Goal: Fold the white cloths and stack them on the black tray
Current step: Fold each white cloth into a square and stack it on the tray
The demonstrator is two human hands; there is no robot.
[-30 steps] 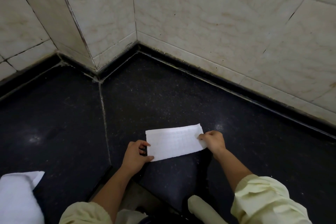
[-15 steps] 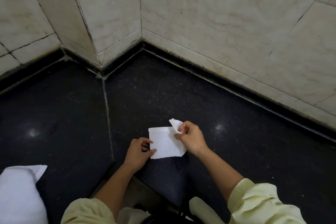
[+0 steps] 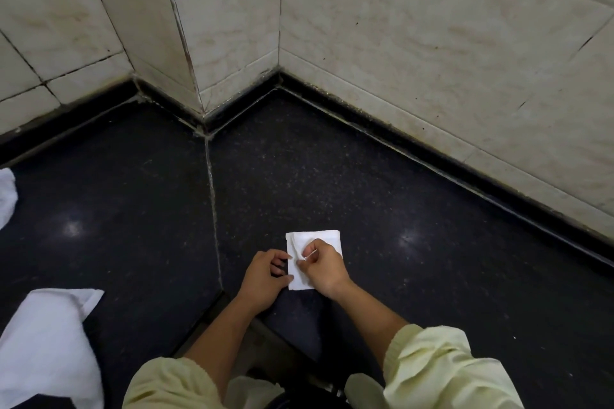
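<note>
Now, small cloth [image 3: 327, 239]: we see a white square, folded down, lying on the dark speckled surface [image 3: 332, 176] close in front of the person.
Right hand [image 3: 324, 271]: it sits on top of the square, thumb and forefinger clamped on a loose flap of the top layer.
Left hand [image 3: 265, 276]: fingers curled, and we catch thumb and fingertips nipping the square's left edge.
Other cloths: we spot a crumpled white cloth [image 3: 46, 342] at the near left and the tip of another white cloth [image 3: 6, 196] at the left margin, both well apart from the hands.
Sleeves [image 3: 442, 365]: pale yellow, bunched up on the forearms.
Backdrop: we have a cream tiled wall [image 3: 415, 43] meeting the surface at a corner.
</note>
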